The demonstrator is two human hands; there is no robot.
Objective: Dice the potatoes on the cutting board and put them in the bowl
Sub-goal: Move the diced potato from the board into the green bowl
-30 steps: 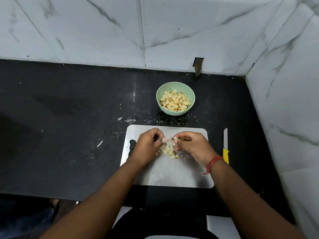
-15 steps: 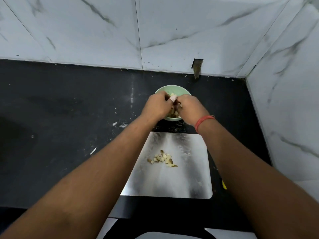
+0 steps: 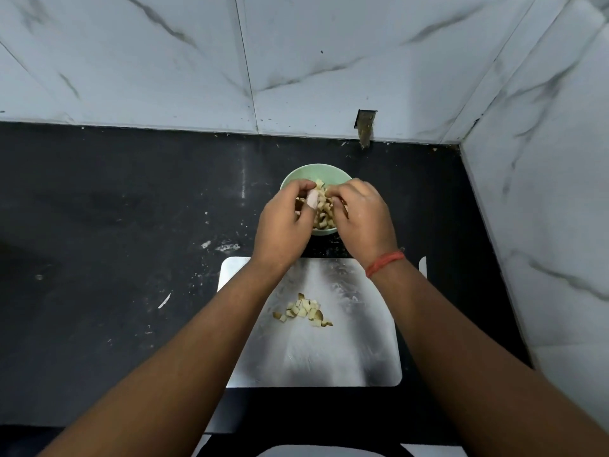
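Black bench (image 3: 115,225), marble corner. Your hands, left (image 3: 283,225) and right (image 3: 362,216), over bowl (image 3: 296,174), fingers curled, contents unclear. Dice (image 3: 304,310) left on board (image 3: 346,351): light, firm, likely slippery; scoop from sides.

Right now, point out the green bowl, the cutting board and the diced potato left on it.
green bowl (image 3: 298,173), head view, far rim.
cutting board (image 3: 329,357), head view, bare near surface.
diced potato (image 3: 303,311), head view, middle of pile.

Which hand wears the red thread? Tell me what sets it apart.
The right hand: a red thread band circles its wrist, while the left hand has a bare wrist. Both hands are over the green bowl.
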